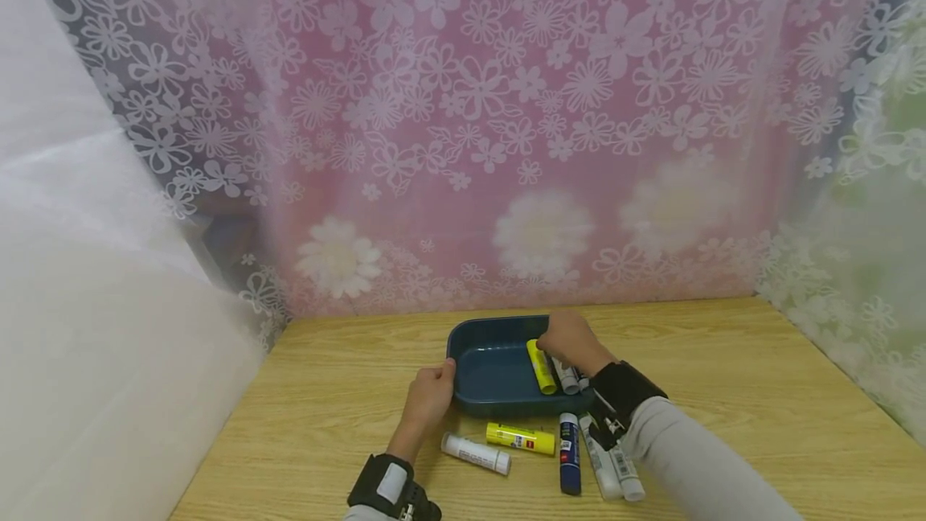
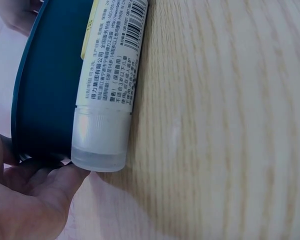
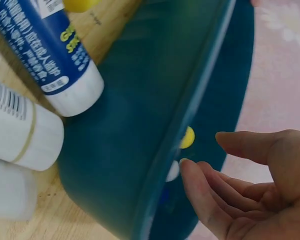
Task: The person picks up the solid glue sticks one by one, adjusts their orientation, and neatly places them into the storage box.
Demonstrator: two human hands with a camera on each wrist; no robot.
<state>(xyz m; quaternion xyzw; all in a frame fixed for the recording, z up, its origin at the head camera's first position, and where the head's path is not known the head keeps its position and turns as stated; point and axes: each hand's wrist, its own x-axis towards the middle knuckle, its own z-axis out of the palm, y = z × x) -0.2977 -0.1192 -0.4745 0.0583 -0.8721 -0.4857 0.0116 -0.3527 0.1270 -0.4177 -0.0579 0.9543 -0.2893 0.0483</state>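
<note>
nearest, on the wood-grain table, see a white stick and a second white stick lying side by side, partly covered in the head view by the black strap on the right wrist. just left of these, find a blue glue stick, pointing white end first at the tray; further left, a yellow glue stick lying crosswise and a slanted white stick with a translucent cap.

beyond, find the dark teal tray. inside, near its right end, see a yellow stick lying front to back, a pale stick beside it and a third stick, mostly hidden. at the left end, note the left hand pinching the rim between thumb and fingers. over the right end, note the right hand, blocking sight of the sticks and the far corner; thumb and fingertips parted, with a gap between. cannot tell whether touching any stick.

farthest, see a pink flowered curtain hanging behind the table.
</note>
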